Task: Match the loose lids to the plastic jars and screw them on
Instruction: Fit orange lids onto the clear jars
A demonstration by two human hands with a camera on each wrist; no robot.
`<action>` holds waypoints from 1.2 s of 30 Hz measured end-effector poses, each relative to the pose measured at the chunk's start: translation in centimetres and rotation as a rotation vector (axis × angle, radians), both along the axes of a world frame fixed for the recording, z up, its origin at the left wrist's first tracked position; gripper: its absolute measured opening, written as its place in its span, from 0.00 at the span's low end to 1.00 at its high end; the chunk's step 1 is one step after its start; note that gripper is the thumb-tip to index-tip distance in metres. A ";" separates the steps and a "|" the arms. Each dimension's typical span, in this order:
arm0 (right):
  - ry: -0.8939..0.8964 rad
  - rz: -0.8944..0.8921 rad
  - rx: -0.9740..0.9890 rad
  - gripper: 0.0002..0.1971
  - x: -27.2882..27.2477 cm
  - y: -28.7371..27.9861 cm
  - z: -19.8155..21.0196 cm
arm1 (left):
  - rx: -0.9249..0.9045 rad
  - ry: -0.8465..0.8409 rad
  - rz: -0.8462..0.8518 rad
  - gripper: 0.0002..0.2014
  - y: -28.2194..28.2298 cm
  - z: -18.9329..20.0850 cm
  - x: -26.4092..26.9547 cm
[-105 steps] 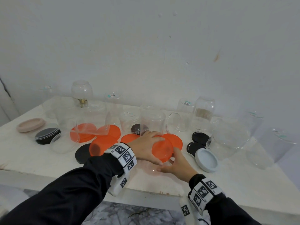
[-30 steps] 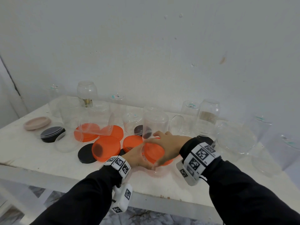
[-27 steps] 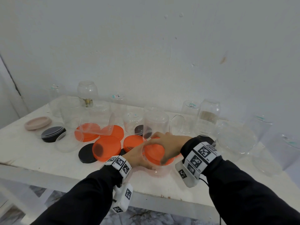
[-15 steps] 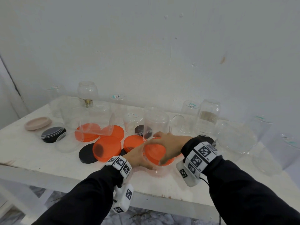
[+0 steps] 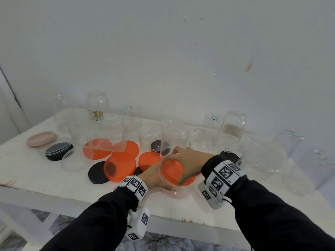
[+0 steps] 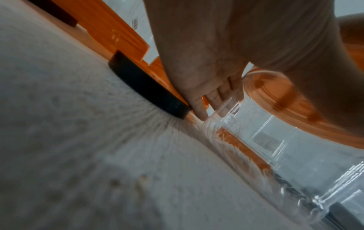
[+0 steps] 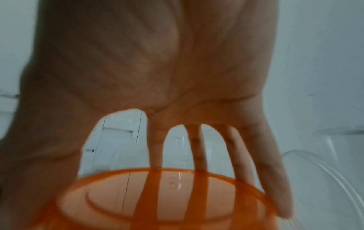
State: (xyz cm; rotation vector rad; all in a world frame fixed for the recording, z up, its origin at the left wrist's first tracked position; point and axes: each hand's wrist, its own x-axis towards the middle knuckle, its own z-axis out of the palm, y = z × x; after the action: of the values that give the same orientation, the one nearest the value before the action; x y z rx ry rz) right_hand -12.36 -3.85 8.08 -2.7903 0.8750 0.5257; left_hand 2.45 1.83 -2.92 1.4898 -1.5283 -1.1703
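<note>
A translucent orange round plastic lid [image 5: 172,172] sits on the mouth of a clear plastic jar [image 5: 176,192] standing upright near the front edge of the white table [image 5: 36,178]. The lid is covered from above by the right hand [image 5: 188,163], whose fingers [image 7: 254,155] are spread and curled down over its rim. Three and a half seconds ago this hand lay beside the jar; within the last second its pose has hardly changed, so the lid is judged to be mid-turn or nearly tight. The jar wall is gripped by the left hand [image 5: 155,175], its fingers [image 6: 199,107] wrapped round the far side. Behind lie more orange lids [image 5: 120,164], black round lids [image 5: 97,173] and many uncapped clear jars [image 5: 174,138], so most matching remains.
</note>
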 end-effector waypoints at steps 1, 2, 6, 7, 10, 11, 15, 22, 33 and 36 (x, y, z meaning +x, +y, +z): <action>-0.013 -0.016 -0.061 0.40 0.2 0.2 -0.1 | 0.001 -0.007 0.001 0.53 0.0 0.0 0.0; -0.015 -0.030 -0.119 0.40 0.3 0.4 -0.2 | 0.007 -0.015 0.003 0.55 0.1 0.1 0.0; 0.047 -0.027 -0.108 0.44 0.2 0.3 -0.2 | 0.009 -0.035 0.014 0.55 0.2 0.3 -0.1; 0.052 -0.022 -0.041 0.45 0.1 0.1 0.0 | 0.006 -0.043 0.014 0.53 0.2 0.4 -0.2; 0.016 -0.005 0.008 0.43 -0.1 0.1 0.1 | -0.013 -0.051 0.017 0.47 0.2 0.5 -0.4; -0.008 -0.006 -0.015 0.42 -0.1 0.1 0.0 | -0.021 -0.047 0.021 0.47 0.3 0.5 -0.4; -0.074 -0.026 -0.105 0.40 -0.3 0.1 -0.7 | -0.047 -0.029 0.045 0.52 0.4 0.1 -0.3; -0.150 -0.087 -0.179 0.41 -0.3 0.5 -1.7 | -0.060 -0.012 0.054 0.51 0.2 -0.2 -0.3; -0.168 -0.185 -0.221 0.40 -0.9 2.2 -1.6 | -0.101 -0.083 -0.038 0.57 0.7 1.3 -0.1; -0.246 -0.249 -0.201 0.39 -2.0 2.9 0.2 | -0.182 -0.092 -0.076 0.53 1.0 2.8 0.6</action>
State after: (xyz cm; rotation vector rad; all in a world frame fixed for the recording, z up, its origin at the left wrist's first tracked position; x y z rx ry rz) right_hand -14.33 -0.94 8.25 -2.7774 1.2513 0.0567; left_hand 3.06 2.87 -0.14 1.3911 -1.7190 -0.9869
